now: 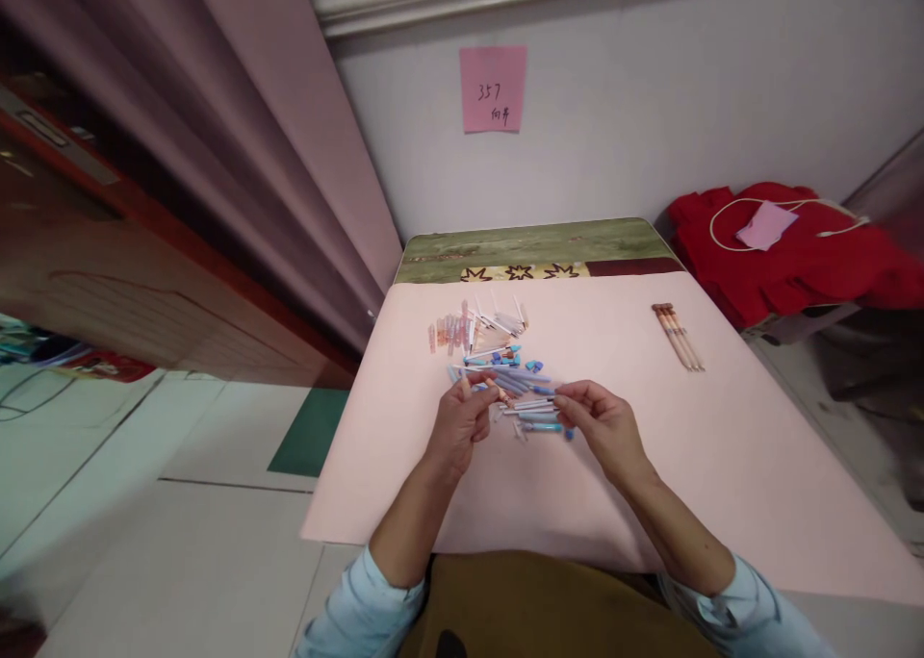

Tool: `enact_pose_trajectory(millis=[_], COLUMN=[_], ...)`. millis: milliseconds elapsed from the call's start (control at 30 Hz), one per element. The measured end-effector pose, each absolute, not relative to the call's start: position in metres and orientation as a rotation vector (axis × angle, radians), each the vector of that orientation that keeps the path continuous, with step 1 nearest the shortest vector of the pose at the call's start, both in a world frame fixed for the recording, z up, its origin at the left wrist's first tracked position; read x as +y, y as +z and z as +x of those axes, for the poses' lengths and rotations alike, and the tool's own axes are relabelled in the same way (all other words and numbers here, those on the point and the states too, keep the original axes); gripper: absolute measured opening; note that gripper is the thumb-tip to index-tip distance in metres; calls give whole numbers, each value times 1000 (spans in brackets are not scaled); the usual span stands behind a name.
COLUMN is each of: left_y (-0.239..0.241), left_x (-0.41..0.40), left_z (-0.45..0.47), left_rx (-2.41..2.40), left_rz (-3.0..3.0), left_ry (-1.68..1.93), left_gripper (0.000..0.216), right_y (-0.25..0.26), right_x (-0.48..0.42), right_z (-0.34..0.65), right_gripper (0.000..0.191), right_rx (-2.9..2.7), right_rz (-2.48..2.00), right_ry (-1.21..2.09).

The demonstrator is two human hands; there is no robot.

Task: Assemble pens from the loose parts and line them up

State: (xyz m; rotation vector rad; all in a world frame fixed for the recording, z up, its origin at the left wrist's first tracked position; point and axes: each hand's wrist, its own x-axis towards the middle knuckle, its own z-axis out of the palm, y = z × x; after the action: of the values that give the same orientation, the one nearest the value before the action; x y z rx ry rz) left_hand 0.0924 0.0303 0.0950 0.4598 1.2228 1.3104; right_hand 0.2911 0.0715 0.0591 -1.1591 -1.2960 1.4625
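Over the near side of the pile of pen parts, my left hand (462, 422) is closed on a small pale beige pen part (466, 386). A brownish patterned piece (500, 392) shows at its fingertips. To the right, my right hand (601, 422) has thumb and forefinger pinched together at the pile's edge; whatever is between them is too small to make out. Thin white refills (530, 406) and bluish pen barrels (516, 381) lie between the hands. Small blue pieces (534, 366) sit behind them, and a light blue tube (541, 428) is nearest me.
Patterned clear barrels (451, 331) and white sticks (509, 321) lie farther back on the pink sheet (613, 331). Several beige pens (677, 337) rest side by side at right. Beyond the table is red cloth (815, 264) with a white cable. A curtain (310, 110) hangs at left.
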Motion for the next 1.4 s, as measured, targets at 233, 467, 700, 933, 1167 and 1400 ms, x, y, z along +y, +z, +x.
enact_pose_trajectory(millis=[233,467,700,933,1167,1400], left_y=[87,83,85,83,83,84], left_x=[18,8,12,12,11,11], left_z=[65,52,61,64,65,66], left_rx=[1318,1360,1324,1336,1339,1320], left_rz=[409,397,421,438,437,435], left_ry=[1406,1467,1422,1424,1407,1400], left_gripper=[40,39,40,46,48,49], right_y=[32,20,16,12,30,49], right_x=[107,104,109,107,102,110], right_z=[322,324,327,328,311,287], right_gripper=[22,24,24,23,23,24], right_rx=[-1789,-1864,-1850,-1897,-2172,-2770], right_rz=[-1657,-1749,-1683,-1662,-1457,-1376], right_ry=[766,685,688,668,512,278])
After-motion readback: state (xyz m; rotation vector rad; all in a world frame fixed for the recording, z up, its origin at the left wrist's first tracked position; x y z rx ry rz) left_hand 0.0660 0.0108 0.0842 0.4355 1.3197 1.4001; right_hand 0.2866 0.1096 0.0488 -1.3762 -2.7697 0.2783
